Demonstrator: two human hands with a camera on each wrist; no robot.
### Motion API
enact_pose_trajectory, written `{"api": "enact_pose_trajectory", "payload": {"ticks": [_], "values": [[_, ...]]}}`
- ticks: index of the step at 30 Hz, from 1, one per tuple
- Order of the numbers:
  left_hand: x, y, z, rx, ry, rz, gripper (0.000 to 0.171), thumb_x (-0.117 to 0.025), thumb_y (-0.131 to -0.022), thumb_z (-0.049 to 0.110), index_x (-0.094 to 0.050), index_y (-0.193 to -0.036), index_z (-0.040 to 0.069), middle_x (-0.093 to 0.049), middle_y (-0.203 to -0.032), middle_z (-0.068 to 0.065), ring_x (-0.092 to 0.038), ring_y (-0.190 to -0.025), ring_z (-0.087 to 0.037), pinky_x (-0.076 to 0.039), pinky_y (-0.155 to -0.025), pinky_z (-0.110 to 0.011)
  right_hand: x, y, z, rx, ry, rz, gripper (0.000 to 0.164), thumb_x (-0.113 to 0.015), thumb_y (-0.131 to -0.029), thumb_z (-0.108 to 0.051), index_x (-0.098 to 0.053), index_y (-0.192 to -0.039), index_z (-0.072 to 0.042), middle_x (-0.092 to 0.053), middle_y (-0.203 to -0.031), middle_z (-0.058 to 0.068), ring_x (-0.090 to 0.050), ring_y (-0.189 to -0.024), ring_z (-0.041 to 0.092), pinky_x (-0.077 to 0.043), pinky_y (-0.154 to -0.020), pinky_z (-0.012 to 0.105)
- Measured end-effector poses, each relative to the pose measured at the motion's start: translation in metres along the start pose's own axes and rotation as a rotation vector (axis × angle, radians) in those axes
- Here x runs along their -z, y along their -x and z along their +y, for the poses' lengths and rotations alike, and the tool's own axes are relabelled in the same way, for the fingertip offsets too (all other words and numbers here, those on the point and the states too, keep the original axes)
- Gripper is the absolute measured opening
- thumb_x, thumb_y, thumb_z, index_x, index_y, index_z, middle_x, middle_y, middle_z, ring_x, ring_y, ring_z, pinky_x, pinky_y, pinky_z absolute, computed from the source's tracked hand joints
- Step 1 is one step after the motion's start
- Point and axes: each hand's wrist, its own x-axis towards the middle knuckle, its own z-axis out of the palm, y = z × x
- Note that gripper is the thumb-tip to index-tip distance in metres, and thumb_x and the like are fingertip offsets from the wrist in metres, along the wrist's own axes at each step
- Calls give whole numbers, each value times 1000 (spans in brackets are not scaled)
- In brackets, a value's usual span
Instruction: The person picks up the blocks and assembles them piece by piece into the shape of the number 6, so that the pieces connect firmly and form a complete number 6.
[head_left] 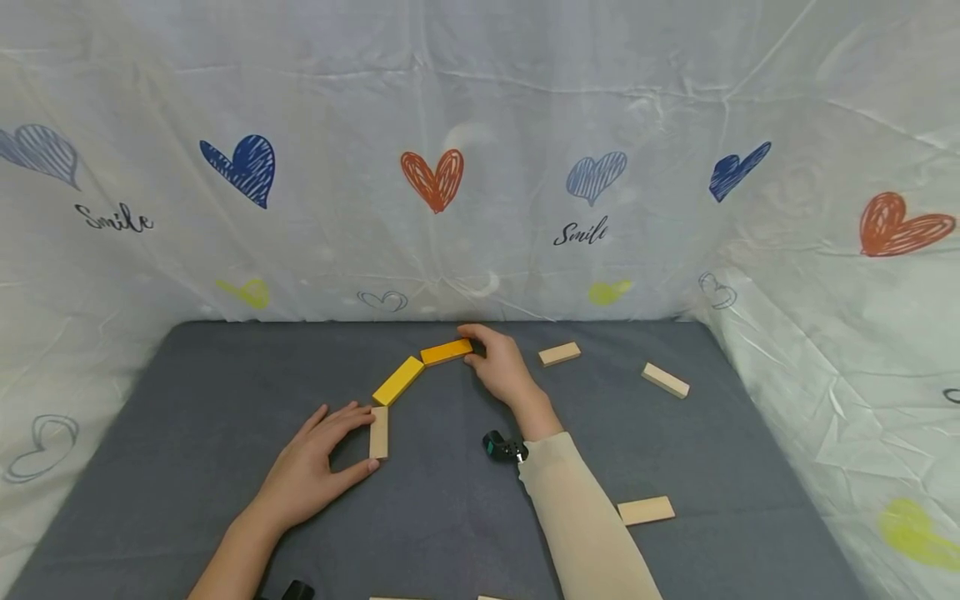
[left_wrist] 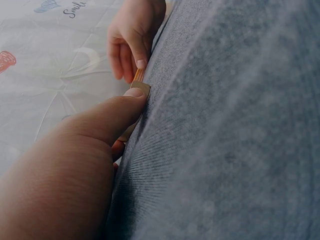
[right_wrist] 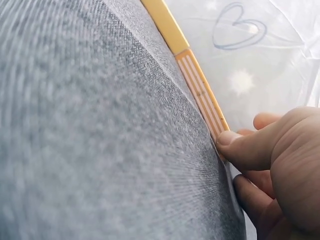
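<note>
My left hand (head_left: 311,467) holds a plain wooden block (head_left: 379,433) by its two short ends, thumb at the near end and fingers at the far one. In the left wrist view the thumb (left_wrist: 131,95) lies on the block's end. A yellow block (head_left: 398,381) slants from that block's far end up to an orange block (head_left: 444,352), so the three form a bent line. My right hand (head_left: 504,367) pinches the orange block's right end between thumb and fingers. The right wrist view shows pale stripes along the orange block's side (right_wrist: 200,92).
Two loose wooden blocks lie at the back right, one nearer (head_left: 559,354) and one farther right (head_left: 665,380). Another block (head_left: 647,510) is beside the right sleeve (head_left: 585,517). Block edges show at the bottom of the head view. A white heart-printed cloth (head_left: 510,100) hangs behind the grey table (head_left: 187,400).
</note>
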Motion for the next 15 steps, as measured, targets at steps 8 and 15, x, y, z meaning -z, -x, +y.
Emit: {"api": "enact_pose_trajectory", "payload": {"ticks": [8, 15], "values": [[0, 1, -1, 3, -1, 5, 74, -84, -93, 59, -62, -155, 24, -60, -158, 0, -47, -155, -30, -19, -138, -51, 2, 6, -4, -1, 12, -7, 52, -78, -101, -3, -66, -151, -12, -66, -151, 6, -60, -142, 26, -52, -120, 42], [-1, -1, 0, 4, -5, -1, 75, -84, -93, 59, -62, -155, 23, -60, -158, -1, -47, -155, -30, -18, -138, -51, 6, 10, -7, -2, 21, -18, 54, -79, -101, -4, -65, -153, -13, -65, -153, 6, -59, -143, 27, -51, -121, 45]]}}
